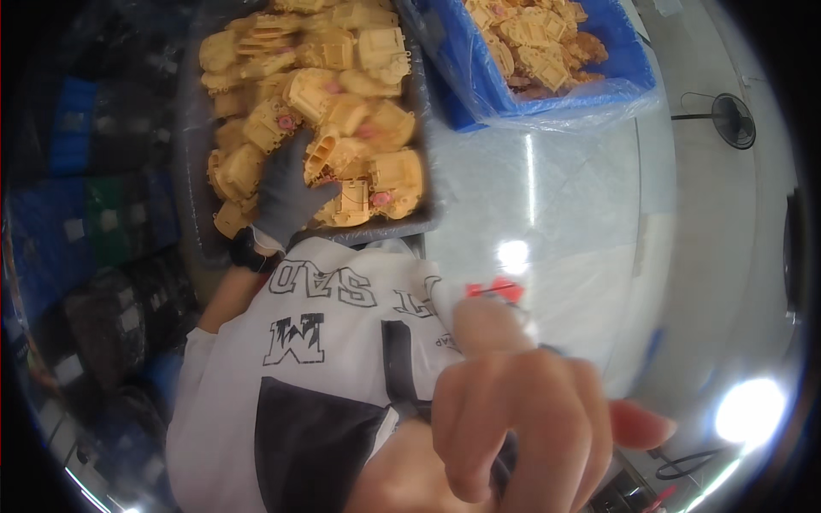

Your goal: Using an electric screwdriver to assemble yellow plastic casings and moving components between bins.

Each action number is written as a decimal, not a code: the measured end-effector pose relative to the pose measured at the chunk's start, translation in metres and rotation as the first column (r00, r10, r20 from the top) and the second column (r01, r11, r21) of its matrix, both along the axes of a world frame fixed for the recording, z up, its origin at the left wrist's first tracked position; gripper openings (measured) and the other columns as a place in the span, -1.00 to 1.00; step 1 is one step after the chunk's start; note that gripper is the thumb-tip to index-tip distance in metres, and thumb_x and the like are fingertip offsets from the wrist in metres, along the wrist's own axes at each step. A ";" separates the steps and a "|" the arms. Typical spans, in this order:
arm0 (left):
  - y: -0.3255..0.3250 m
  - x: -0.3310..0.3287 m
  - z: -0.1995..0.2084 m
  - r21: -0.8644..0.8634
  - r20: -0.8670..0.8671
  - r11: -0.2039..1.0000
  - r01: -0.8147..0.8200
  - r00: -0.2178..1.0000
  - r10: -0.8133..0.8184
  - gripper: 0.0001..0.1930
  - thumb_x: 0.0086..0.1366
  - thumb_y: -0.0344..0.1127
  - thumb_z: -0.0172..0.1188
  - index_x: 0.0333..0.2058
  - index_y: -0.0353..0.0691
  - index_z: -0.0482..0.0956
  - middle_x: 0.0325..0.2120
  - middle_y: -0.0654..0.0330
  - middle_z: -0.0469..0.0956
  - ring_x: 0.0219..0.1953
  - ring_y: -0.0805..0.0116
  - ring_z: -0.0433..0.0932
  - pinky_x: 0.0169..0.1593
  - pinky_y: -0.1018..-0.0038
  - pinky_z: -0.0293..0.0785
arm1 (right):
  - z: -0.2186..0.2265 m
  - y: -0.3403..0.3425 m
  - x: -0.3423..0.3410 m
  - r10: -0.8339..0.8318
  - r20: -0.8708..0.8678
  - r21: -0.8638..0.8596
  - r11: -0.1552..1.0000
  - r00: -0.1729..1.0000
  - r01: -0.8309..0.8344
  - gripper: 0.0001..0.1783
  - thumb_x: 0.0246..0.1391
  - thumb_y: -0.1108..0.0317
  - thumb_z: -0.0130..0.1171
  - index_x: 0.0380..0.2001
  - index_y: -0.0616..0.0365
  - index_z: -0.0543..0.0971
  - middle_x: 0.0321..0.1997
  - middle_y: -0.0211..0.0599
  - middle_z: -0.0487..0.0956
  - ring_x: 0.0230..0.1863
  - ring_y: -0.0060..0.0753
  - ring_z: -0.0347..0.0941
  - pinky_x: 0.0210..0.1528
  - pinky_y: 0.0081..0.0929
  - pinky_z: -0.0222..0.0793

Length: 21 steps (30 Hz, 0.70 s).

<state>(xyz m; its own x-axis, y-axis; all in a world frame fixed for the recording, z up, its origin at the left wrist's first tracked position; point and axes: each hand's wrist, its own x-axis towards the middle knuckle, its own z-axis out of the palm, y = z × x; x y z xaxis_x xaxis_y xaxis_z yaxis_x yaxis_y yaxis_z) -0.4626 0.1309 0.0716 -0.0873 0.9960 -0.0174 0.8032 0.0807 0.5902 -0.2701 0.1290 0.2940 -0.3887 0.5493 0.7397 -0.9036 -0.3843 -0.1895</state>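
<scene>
My left hand [295,192], in a grey glove with a dark watch at the wrist, reaches into a dark bin [359,235]. Its thumb is spread from its fingers and rests against the tan plastic parts [398,175] heaped there. The fingertips are partly lost among the parts, and no part is plainly gripped. Several parts carry a small pink-red spot. My bare right hand [530,410] is raised close to the camera, large and blurred. One finger points away, the others bend down, and the thumb stands apart. Nothing shows in it.
A blue bin [530,111] lined with clear plastic holds more tan parts at the upper right. On the pale tabletop [564,188] a small red object [496,289] sits partly behind my right hand. Dark, blue and green crates [77,222] fill the left side. A fan [733,120] stands far right.
</scene>
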 end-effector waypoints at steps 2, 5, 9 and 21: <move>0.005 -0.003 -0.010 0.039 0.074 0.999 -0.002 0.997 -0.001 -0.10 -0.23 -0.16 0.43 0.10 -0.22 0.16 -0.01 -0.07 0.30 0.05 0.00 0.28 0.09 0.26 0.23 | 0.002 -0.001 0.001 -0.050 0.024 -0.041 0.998 0.998 0.051 -0.31 0.19 -0.09 -0.25 -0.70 0.31 0.49 -0.27 0.06 0.52 -0.73 -0.60 0.31 -0.67 -0.77 0.32; 0.016 -0.004 -0.012 0.102 0.203 0.995 0.023 0.978 -0.043 -0.11 -0.25 -0.17 0.45 0.09 -0.19 0.19 -0.03 -0.03 0.33 0.03 0.04 0.32 0.08 0.31 0.27 | 0.002 -0.002 0.008 -0.081 0.028 -0.002 0.997 0.996 0.081 -0.31 0.20 -0.07 -0.27 -0.72 0.30 0.48 -0.23 0.07 0.49 -0.73 -0.59 0.31 -0.65 -0.79 0.32; 0.038 -0.008 -0.002 -0.056 0.242 0.990 0.126 0.964 -0.109 -0.23 -0.18 -0.22 0.40 0.07 -0.12 0.27 -0.08 0.08 0.42 -0.03 0.20 0.40 0.03 0.40 0.32 | -0.003 -0.001 0.014 -0.112 0.012 0.068 0.991 0.994 0.111 -0.30 0.21 -0.07 -0.28 -0.74 0.30 0.46 -0.20 0.07 0.47 -0.73 -0.58 0.31 -0.64 -0.80 0.32; 0.058 -0.038 0.024 -0.255 0.792 0.943 0.214 0.605 0.077 -0.46 0.05 -0.29 0.23 0.00 -0.42 0.35 -0.28 0.20 0.52 -0.26 0.48 0.48 -0.15 0.61 0.38 | -0.002 -0.007 0.034 -0.156 0.026 0.104 0.983 0.987 0.152 -0.31 0.19 -0.09 -0.26 -0.78 0.27 0.41 -0.17 0.13 0.46 -0.72 -0.48 0.32 -0.60 -0.72 0.35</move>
